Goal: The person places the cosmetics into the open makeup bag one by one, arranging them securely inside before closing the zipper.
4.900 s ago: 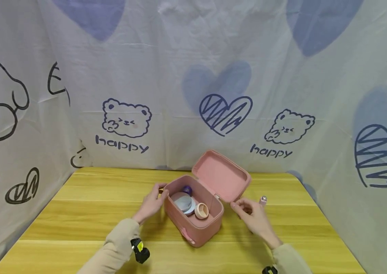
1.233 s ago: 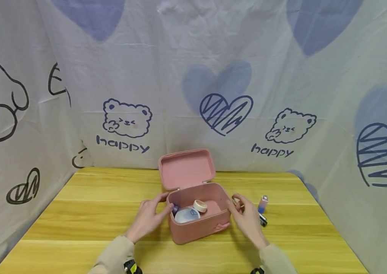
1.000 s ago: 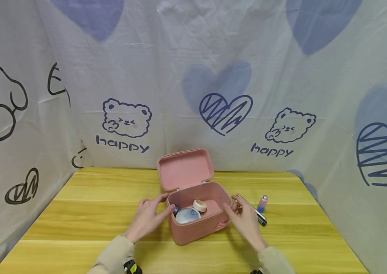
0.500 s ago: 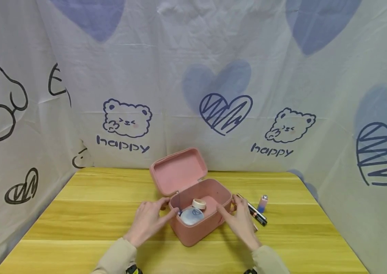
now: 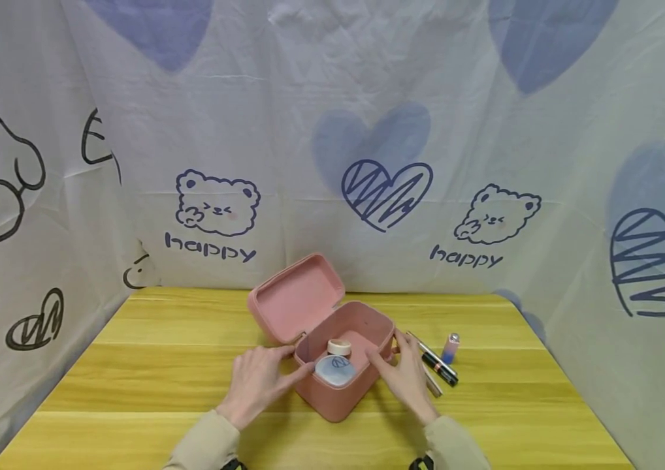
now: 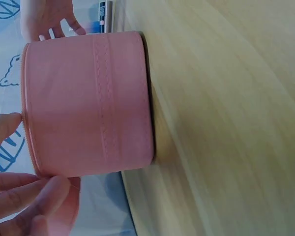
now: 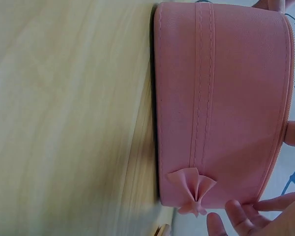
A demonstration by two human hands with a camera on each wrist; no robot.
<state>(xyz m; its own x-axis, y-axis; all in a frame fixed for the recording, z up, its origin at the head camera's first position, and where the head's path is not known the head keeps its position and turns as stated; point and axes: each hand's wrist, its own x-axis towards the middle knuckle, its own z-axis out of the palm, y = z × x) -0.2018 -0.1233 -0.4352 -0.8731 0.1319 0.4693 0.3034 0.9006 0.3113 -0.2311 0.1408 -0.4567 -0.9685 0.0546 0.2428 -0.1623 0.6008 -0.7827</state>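
Note:
A pink cosmetic case (image 5: pixel 332 399) stands on the table with its lid (image 5: pixel 297 299) tipped back to the far left. My left hand (image 5: pixel 257 384) grips the left corner, thumb on the near rim and fingers by the hinge side. On the right corner, my right hand (image 5: pixel 403 377) holds the case between its thumb at the rim and its fingers outside. Inside lie a pale blue-white oval compact (image 5: pixel 334 371) and a small round cream-coloured pot (image 5: pixel 340 347). A pink bow (image 7: pixel 192 189) decorates the case's side in the right wrist view.
Right of the case lie a black tube (image 5: pixel 441 370) and slim metallic pens, one of them a silver pen (image 5: pixel 431 350). A pink-and-blue tube (image 5: pixel 451 349) stands beside them. A printed curtain (image 5: pixel 297 150) hangs behind the wooden table (image 5: pixel 150 365).
Both hands have turned the case counterclockwise as seen from above; its lid has swung from right to left. The pens and black tube beyond the right hand have come into fuller view.

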